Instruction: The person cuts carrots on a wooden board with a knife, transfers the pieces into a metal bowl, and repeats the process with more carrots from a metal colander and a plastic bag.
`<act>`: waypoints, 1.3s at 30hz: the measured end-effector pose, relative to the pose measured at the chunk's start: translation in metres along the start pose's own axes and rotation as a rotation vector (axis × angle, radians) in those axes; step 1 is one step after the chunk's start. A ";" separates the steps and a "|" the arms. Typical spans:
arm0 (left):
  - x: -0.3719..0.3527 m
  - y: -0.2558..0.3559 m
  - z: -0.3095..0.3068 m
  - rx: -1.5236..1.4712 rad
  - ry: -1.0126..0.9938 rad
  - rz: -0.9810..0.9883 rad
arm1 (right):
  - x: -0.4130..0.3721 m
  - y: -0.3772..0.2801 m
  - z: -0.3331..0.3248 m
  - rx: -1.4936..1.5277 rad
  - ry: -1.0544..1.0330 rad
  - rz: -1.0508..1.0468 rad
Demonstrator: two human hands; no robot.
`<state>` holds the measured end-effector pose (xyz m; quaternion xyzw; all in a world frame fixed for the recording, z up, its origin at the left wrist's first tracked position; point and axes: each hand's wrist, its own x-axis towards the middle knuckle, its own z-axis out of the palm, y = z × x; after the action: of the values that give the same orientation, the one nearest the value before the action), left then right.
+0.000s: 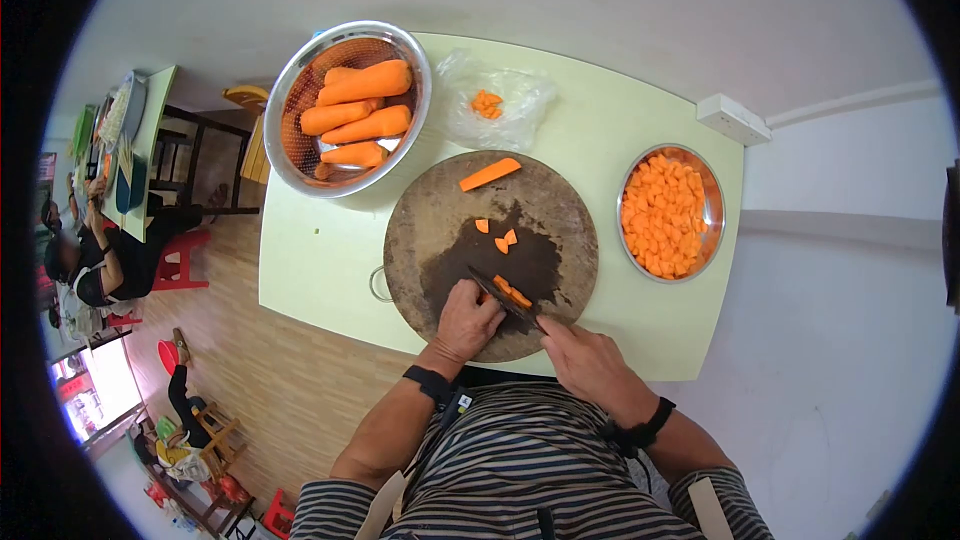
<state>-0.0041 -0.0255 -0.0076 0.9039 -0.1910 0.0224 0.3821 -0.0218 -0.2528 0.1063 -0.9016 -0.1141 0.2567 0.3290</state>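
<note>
We found the left hand (pixel 468 320) resting on the near part of the round cutting board (pixel 490 255), with its fingers curled down against the knife (pixel 505 298). We could not tell whether anything lay under those fingers. The right hand (pixel 585 358) was closed around the knife's handle, and the blade ran slantwise across the board's dark, wet patch. Cut carrot pieces (pixel 512 292) lay touching the blade on its far side. A few small bits (pixel 498 236) sat near the board's centre, and a carrot stick (pixel 490 174) lay close to its far edge. We noted a metal colander (pixel 290 140) with whole peeled carrots at the far left of the pale green table (pixel 320 260). A plastic bag (pixel 497 100) with scraps lay beside it. A steel bowl (pixel 714 190) of diced carrot stood to the right.
</note>
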 end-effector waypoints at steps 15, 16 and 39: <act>-0.010 0.004 -0.004 0.020 0.031 -0.003 | 0.024 -0.007 -0.003 0.067 0.076 -0.022; -0.010 0.004 -0.004 0.014 0.027 0.006 | 0.018 -0.008 -0.003 0.080 0.089 -0.037; -0.008 0.006 -0.004 0.022 0.039 0.005 | 0.037 -0.006 0.006 0.086 0.042 0.012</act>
<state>-0.0131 -0.0233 -0.0022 0.9069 -0.1854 0.0430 0.3759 0.0058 -0.2315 0.0921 -0.8923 -0.0908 0.2446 0.3684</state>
